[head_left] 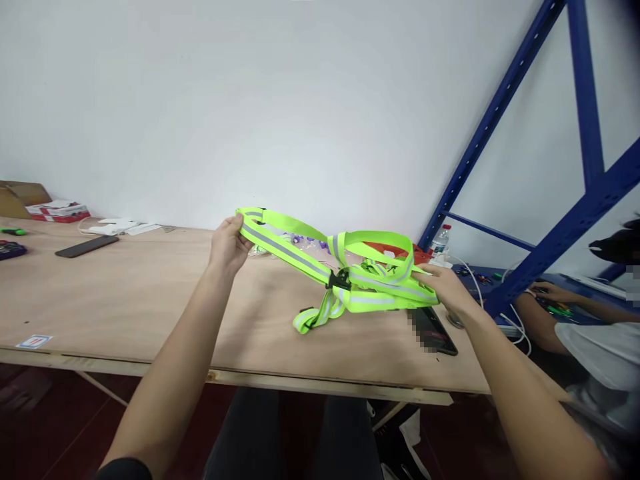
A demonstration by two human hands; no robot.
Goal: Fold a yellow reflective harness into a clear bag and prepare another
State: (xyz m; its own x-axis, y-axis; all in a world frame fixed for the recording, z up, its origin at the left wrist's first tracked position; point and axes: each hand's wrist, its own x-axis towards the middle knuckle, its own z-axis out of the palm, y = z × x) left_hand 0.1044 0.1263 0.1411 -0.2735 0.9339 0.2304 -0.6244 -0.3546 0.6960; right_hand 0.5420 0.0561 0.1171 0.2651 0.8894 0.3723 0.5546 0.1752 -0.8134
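Between both hands, a neon yellow-green reflective harness [290, 257] with silver stripes is stretched above the wooden table [150, 293]. My left hand [230, 243] grips the end of one loop at the left. My right hand [443, 287] is closed on the bunched straps at the other end. A black buckle [339, 279] sits where the straps meet, and a short strap end hangs below it. Behind the harness, partly hidden, lie clear plastic with purple spots [299, 239] and something red [423, 255].
A dark phone [440, 333] lies below my right hand. A water bottle [441, 240] stands by the blue metal rack [500, 100]. At left are a dark flat slab [87, 246], papers and a red-white box [59, 211]. Another person's arm [565, 297] reaches over an adjoining table at right.
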